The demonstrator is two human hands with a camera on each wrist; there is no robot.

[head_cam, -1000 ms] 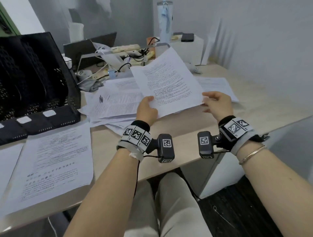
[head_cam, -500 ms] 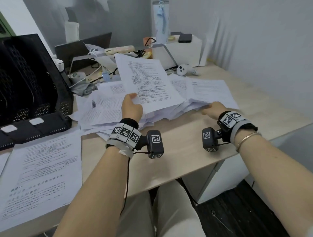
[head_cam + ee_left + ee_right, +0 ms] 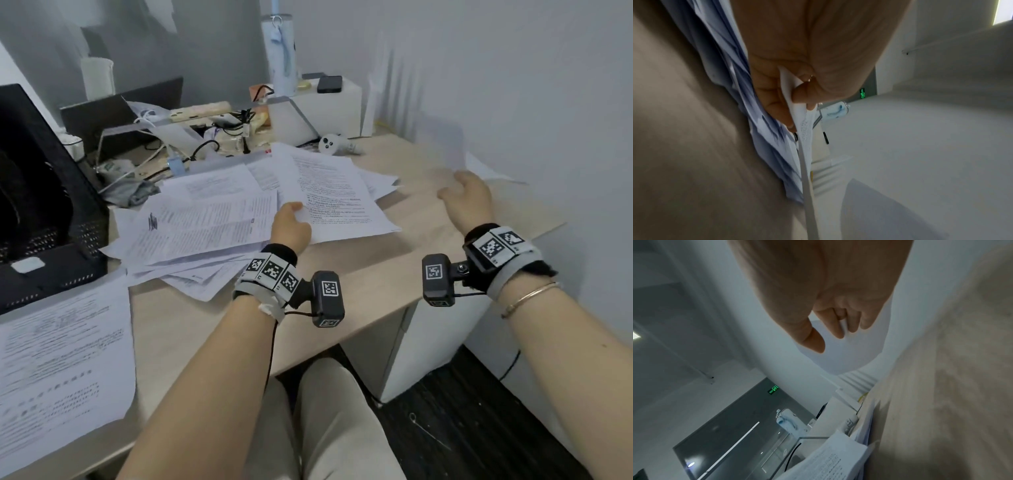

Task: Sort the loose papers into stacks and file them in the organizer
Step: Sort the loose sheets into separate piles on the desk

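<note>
Since half a second ago: right hand (image 3: 467, 198) swung out from pile (image 3: 205, 222) toward wall, taking blank sheet (image 3: 486, 168) along; left hand (image 3: 291, 228) lowered printed sheet (image 3: 337, 202) onto pile. Sorting barely begun, organizer (image 3: 44, 205) at far left untouched, one sheet laid flat before it.

Head: both forearms stretched forward over tabletop (image 3: 421, 219), right wrist turned outward.

Left wrist: grip pinched on printed sheet (image 3: 797, 113), thumb above, fingers (image 3: 774, 104) beneath.

Right wrist: blank sheet (image 3: 846, 352) caught between loosely curled fingers (image 3: 838, 327), thumb off it.
</note>
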